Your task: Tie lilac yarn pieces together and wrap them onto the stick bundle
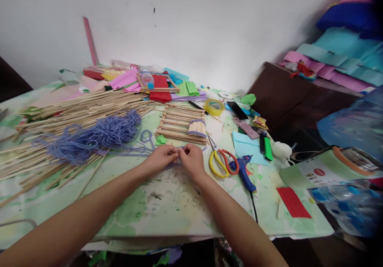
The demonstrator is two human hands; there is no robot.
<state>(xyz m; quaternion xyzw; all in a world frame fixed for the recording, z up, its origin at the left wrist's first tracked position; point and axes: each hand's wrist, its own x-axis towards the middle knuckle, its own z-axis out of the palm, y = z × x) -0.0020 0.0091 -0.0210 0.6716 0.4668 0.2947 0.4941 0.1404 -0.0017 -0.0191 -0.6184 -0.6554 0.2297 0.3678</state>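
My left hand (163, 156) and my right hand (191, 159) meet near the front middle of the table, fingertips pinched close together on purple yarn (174, 164). Strands run left from my fingers to a big tangled heap of purple yarn (116, 131). Just beyond my hands lies a frame of thin wooden sticks (175, 119). A small bundle of short sticks (197, 128), edged with purple yarn, rests on its right side. Scissors (220, 167) with one yellow and one red handle lie right of my right hand. Beside them is a blue glue gun (245, 175) with a black cord.
Many long wooden sticks (74, 111) cover the table's left. Coloured paper (160, 87) is piled against the wall. To the right are yellow tape (214, 106), phones (245, 128), a green highlighter (267, 149), red paper (293, 202) and a large green container (317, 169) near the edge.
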